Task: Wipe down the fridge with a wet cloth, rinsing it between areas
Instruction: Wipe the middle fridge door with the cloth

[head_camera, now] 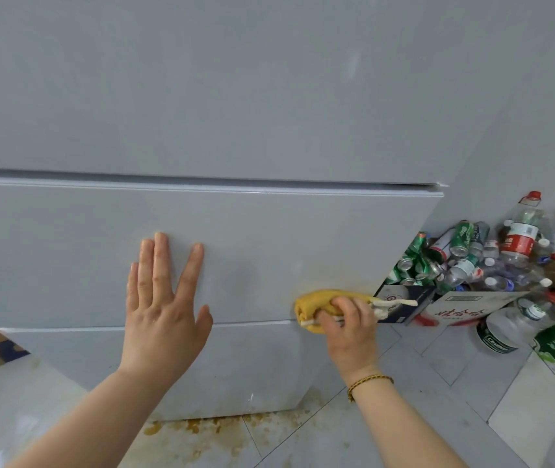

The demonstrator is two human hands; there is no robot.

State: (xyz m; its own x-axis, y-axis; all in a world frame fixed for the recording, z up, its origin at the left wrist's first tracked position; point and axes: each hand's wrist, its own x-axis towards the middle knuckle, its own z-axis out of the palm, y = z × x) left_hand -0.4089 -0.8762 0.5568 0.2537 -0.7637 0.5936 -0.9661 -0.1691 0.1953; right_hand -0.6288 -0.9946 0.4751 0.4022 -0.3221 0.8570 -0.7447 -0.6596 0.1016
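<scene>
Yellow-brown spill residue (195, 430) stains the floor tiles (387, 400) nearest the viewpoint, directly below the fridge (269, 113) base, which suggests the same liquid ran down the panels above. Two bare forearms reach forward from the person. The right wrist carries one braided bracelet (369, 383). The right hand (350, 336) has its fingers (343, 307) curled tight around one bunched yellow cloth (316, 307), pressing it against the fridge front at the seam between the middle and bottom panels, close to the right-hand edge. A faint yellowish smear (330, 271) sits on the panel just above the cloth, so this placement looks aimed at that mark. The left hand (164, 298) lies flat on the middle panel, fingers spread wide and holding nothing; it probably braces the body or keeps the drawer shut under wiping pressure. Three front panels are visible, split by two horizontal seams. To the right, beyond the fridge corner, one cardboard box (472, 307) holds a heap of cans and bottles (472, 258), too many and too overlapped to count reliably. No rinse water source is in view.
</scene>
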